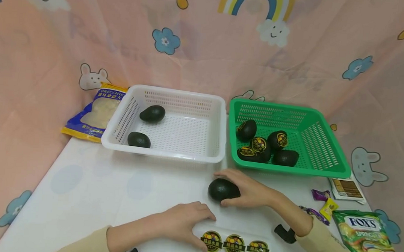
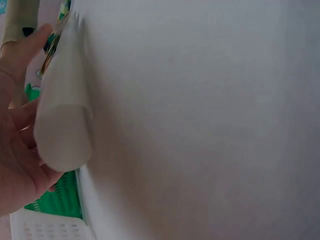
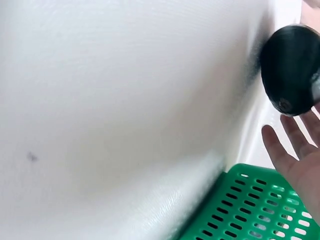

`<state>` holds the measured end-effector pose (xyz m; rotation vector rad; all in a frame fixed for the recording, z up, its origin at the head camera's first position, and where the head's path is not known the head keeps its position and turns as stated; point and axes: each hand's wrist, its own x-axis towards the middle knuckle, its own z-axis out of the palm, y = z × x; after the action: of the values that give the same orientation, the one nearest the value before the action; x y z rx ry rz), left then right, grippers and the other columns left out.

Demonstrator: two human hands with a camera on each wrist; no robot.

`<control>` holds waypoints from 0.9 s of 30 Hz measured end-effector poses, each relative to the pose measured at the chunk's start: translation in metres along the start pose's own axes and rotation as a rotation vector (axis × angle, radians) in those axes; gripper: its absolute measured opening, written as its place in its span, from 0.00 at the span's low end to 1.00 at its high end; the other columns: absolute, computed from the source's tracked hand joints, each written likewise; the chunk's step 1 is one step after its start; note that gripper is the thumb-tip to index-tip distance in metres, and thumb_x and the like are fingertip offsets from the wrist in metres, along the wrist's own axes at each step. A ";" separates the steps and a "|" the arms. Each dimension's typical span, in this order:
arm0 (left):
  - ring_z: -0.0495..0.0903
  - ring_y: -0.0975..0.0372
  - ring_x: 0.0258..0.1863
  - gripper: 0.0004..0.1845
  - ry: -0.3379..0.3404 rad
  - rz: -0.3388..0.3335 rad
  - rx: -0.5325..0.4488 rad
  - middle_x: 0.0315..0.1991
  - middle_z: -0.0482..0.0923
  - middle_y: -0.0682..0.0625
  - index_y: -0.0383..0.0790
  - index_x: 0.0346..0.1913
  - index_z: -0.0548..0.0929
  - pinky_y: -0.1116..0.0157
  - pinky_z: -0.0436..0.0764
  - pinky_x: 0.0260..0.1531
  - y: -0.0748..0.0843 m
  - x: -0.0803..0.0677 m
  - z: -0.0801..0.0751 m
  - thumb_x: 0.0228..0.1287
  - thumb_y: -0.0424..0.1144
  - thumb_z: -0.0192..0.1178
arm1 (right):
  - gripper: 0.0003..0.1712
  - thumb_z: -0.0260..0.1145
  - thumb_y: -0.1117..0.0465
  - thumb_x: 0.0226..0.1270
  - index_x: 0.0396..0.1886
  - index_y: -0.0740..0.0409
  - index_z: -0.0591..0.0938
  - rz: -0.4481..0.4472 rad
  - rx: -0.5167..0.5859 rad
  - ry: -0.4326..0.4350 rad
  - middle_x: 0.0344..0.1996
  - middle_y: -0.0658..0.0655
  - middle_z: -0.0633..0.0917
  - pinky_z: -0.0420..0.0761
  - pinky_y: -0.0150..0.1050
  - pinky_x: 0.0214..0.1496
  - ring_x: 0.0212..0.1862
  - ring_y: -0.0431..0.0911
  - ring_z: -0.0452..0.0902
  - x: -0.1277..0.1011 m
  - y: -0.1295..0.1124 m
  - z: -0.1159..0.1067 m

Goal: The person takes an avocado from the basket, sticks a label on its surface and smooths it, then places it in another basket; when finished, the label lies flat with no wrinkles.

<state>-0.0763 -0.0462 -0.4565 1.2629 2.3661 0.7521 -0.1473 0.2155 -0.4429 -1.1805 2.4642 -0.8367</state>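
Note:
A dark avocado lies on the white table in front of the two baskets. My right hand cups it from the right, fingers over the top and thumb below. In the right wrist view the avocado sits just beyond my spread fingers. My left hand rests on a clear sticker sheet carrying three round labels, with my thumb touching the leftmost one. The sheet's pale edge shows against my left palm.
A white basket holds two plain avocados. A green basket holds several labelled avocados. A pasta bag lies at the back left. A candy bag, loose sweets and a card lie at the right.

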 end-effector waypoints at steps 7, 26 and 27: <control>0.77 0.76 0.40 0.17 0.055 -0.040 -0.233 0.40 0.81 0.65 0.48 0.48 0.83 0.74 0.76 0.44 -0.006 0.001 -0.003 0.55 0.40 0.73 | 0.30 0.69 0.47 0.64 0.65 0.47 0.73 -0.088 -0.021 0.149 0.62 0.42 0.74 0.69 0.49 0.64 0.65 0.41 0.66 -0.004 -0.010 -0.006; 0.80 0.70 0.35 0.07 0.170 -0.064 -0.426 0.32 0.84 0.66 0.52 0.37 0.89 0.66 0.79 0.42 -0.014 -0.005 -0.049 0.58 0.48 0.70 | 0.01 0.69 0.54 0.66 0.35 0.43 0.85 -0.189 -0.005 0.274 0.32 0.35 0.82 0.72 0.27 0.25 0.32 0.36 0.72 -0.012 -0.059 -0.007; 0.80 0.70 0.35 0.07 0.170 -0.063 -0.434 0.32 0.84 0.65 0.51 0.37 0.89 0.66 0.79 0.42 -0.015 -0.005 -0.049 0.59 0.48 0.70 | 0.02 0.68 0.53 0.67 0.35 0.43 0.85 -0.183 0.011 0.276 0.31 0.36 0.82 0.72 0.27 0.25 0.31 0.37 0.72 -0.012 -0.058 -0.006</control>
<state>-0.1090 -0.0712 -0.4263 0.9681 2.1857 1.3105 -0.1067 0.1986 -0.4029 -1.3859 2.5868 -1.1314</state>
